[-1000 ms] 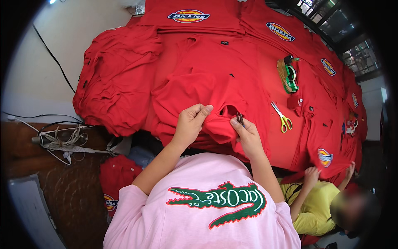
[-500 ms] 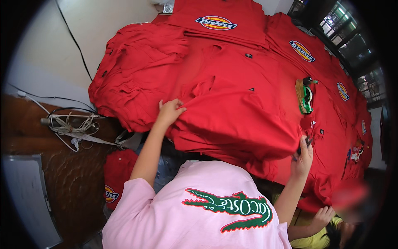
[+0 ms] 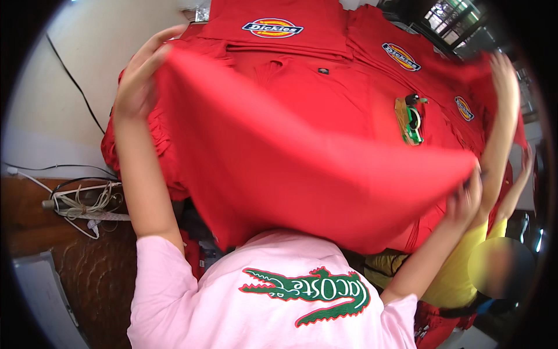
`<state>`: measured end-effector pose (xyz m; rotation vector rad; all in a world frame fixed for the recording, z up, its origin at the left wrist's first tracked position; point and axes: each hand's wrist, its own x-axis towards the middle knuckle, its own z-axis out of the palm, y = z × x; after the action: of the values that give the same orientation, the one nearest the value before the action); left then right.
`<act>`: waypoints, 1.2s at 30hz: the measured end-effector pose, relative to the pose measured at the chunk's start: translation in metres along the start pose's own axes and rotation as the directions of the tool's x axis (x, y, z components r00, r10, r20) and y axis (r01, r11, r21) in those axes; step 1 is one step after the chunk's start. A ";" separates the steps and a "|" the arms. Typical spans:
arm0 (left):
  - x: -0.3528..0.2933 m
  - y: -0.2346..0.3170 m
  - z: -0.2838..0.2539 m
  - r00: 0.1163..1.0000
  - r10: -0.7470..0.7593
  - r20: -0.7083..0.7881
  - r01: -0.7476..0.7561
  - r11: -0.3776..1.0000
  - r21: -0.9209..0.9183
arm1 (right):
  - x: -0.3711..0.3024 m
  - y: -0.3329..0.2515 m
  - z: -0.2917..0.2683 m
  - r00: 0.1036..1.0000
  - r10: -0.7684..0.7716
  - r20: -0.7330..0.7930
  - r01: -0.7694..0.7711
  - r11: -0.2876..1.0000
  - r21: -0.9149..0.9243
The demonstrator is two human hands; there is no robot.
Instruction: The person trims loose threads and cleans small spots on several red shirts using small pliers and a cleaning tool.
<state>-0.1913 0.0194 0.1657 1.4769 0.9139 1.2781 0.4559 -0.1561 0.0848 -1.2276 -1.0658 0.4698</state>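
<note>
My left hand [image 3: 141,77] is raised high at the left and grips one edge of a large red garment [image 3: 302,168]. My right hand [image 3: 465,200] holds the garment's lower right edge. The cloth is stretched wide between both hands and lifted above the pile, hiding much of the table. A person in a yellow top [image 3: 453,279] stands at the right; that person's raised hand [image 3: 504,72] touches the garment's upper right corner.
Stacks of folded red garments [image 3: 325,75] with oval patches cover the table behind. A green and tan tool [image 3: 411,119] lies on the stack. At the left, coiled white cables [image 3: 87,203] rest on a brown surface below a pale wall.
The red garment has been swept up off the pile and spread in the air. My left hand rose to the upper left, my right hand lifted, and the yellow scissors are now hidden.
</note>
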 end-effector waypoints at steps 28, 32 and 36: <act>-0.208 -0.228 0.088 0.987 -0.094 0.127 -0.068 0.469 0.880 | -0.168 0.151 0.066 0.922 0.373 0.099 -0.076 0.427 -0.901; -0.205 -0.244 0.129 0.953 -0.064 0.295 -0.229 0.484 0.845 | -0.156 0.154 0.066 0.962 0.192 0.194 0.113 0.368 -0.923; -0.208 -0.247 0.153 0.994 0.015 0.107 -0.098 0.540 0.836 | -0.180 0.132 0.109 0.865 0.041 0.501 0.415 0.503 -0.758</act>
<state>-0.0663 -0.1368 -0.1302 2.3015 1.5643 0.7810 0.3095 -0.1983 -0.1120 -1.8810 -1.9854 -0.0068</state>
